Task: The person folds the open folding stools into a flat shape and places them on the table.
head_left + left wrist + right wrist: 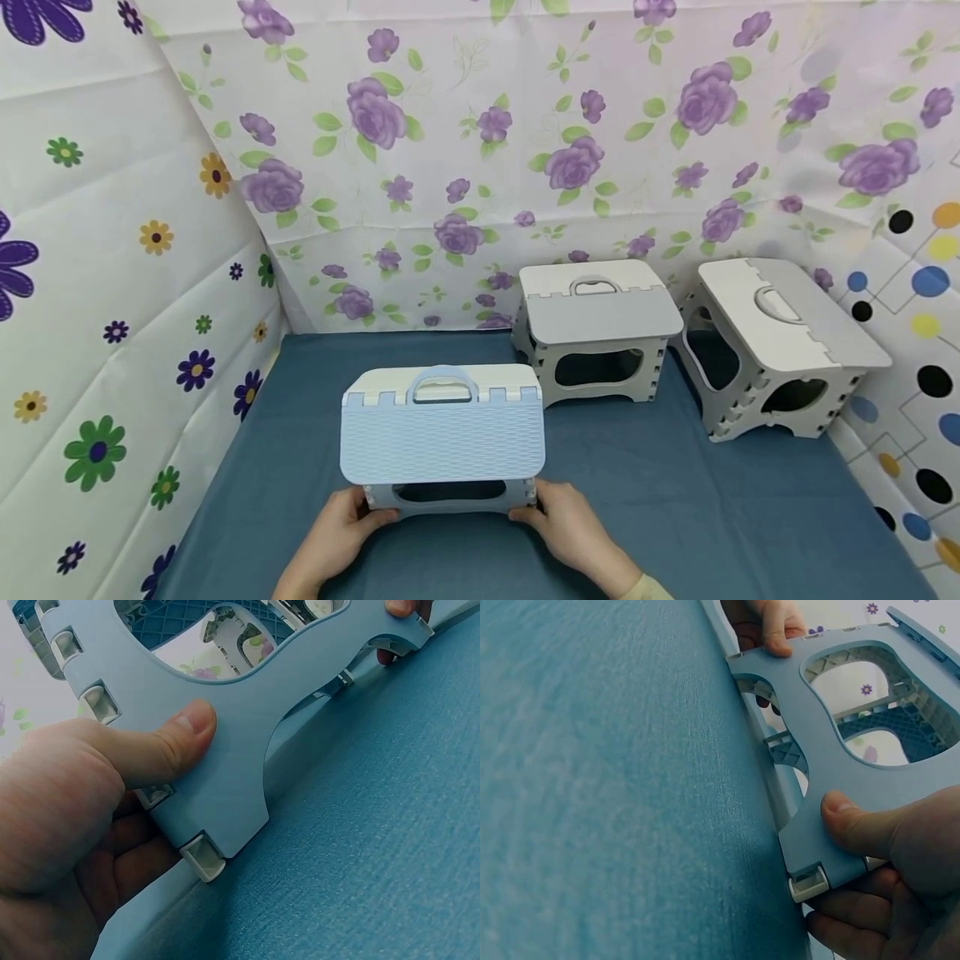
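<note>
A light blue and white folding step stool (442,442) stands unfolded at the front of the table, its handle loop on top. My left hand (337,533) grips its lower left front corner, and my right hand (570,525) grips the lower right one. In the left wrist view the left thumb (187,735) presses flat on the blue leg panel (232,750) while the other fingers curl behind the hinged edge. Similarly, the right thumb (847,817) lies on the front panel (817,765), with fingers bent underneath in the right wrist view.
Two grey and white folding stools stand unfolded at the back right: one in the middle (607,321), another turned at an angle (787,333) by the dotted right wall. A blue-green cloth (675,517) covers the table. Flowered sheets (450,167) hang behind and at the left.
</note>
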Tool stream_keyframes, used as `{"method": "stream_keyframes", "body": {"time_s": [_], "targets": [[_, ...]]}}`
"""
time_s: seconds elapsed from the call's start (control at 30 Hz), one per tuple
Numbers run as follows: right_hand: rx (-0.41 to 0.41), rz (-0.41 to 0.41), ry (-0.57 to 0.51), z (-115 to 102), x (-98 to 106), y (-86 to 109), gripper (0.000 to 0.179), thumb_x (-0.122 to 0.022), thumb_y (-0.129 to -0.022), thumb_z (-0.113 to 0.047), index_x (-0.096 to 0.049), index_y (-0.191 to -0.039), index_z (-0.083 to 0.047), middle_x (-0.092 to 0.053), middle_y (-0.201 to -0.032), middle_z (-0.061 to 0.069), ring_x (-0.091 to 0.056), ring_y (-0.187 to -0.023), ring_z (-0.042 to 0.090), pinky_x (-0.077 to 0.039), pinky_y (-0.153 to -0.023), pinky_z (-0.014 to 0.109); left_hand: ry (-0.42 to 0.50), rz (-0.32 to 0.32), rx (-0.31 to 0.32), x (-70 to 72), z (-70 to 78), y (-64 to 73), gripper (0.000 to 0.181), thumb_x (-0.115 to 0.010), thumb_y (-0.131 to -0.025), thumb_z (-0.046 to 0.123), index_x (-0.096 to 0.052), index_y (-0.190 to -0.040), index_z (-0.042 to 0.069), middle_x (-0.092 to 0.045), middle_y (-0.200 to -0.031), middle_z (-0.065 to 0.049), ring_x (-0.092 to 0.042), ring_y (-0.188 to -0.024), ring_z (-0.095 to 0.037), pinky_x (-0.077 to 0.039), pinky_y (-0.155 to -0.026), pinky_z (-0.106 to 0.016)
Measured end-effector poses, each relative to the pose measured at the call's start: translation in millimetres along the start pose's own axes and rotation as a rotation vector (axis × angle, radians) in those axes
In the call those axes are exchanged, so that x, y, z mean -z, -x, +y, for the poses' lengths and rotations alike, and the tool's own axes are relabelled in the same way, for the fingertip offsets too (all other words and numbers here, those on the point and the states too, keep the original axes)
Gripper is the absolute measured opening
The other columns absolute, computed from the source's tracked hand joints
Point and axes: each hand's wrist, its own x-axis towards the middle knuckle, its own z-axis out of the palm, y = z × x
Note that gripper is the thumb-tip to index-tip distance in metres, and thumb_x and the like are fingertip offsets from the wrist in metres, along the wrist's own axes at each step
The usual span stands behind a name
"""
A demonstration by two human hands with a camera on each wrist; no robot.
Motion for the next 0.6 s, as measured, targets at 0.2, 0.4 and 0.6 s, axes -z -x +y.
{"method": "stream_keyframes", "body": {"time_s": [0.2,0.4,0.6], "targets": [[0.005,0.007,-0.001,0.3,-0.6,0.3,0.033,-0.079,-0.098,-0.03,-0.075,-0.128,-0.017,-0.08,-0.103,-0.004,-0.067,-0.08,-0.001,-0.051,-0.064,0.026,-0.01,-0.003,0.003,-0.1,-0.5,0.6,0.032,-0.076,-0.102,0.019,-0.072,-0.126,-0.002,-0.077,-0.115,-0.012,-0.074,-0.096,-0.014,-0.059,-0.076,-0.034],[0.0,0.008,0.0,0.1,-0.8,0.3,0.033,-0.079,-0.098,-0.032,-0.075,-0.128,-0.018,-0.08,-0.103,-0.005,-0.065,-0.078,-0.002,-0.05,-0.063,0.026,-0.021,0.003,0.001,-1.1,-2.0,0.2,0.032,-0.076,-0.102,0.02,-0.072,-0.125,-0.002,-0.077,-0.113,-0.012,-0.073,-0.094,-0.013,-0.059,-0.075,-0.034],[-0.005,0.015,0.003,-0.2,-0.7,-0.4,0.032,-0.08,-0.097,-0.032,-0.075,-0.126,-0.017,-0.08,-0.102,-0.005,-0.065,-0.077,-0.002,-0.05,-0.063,0.026,-0.019,-0.004,-0.009,-0.8,-1.6,-0.7,0.032,-0.075,-0.103,0.02,-0.071,-0.125,-0.003,-0.076,-0.114,-0.013,-0.073,-0.093,-0.014,-0.058,-0.074,-0.034]]}}
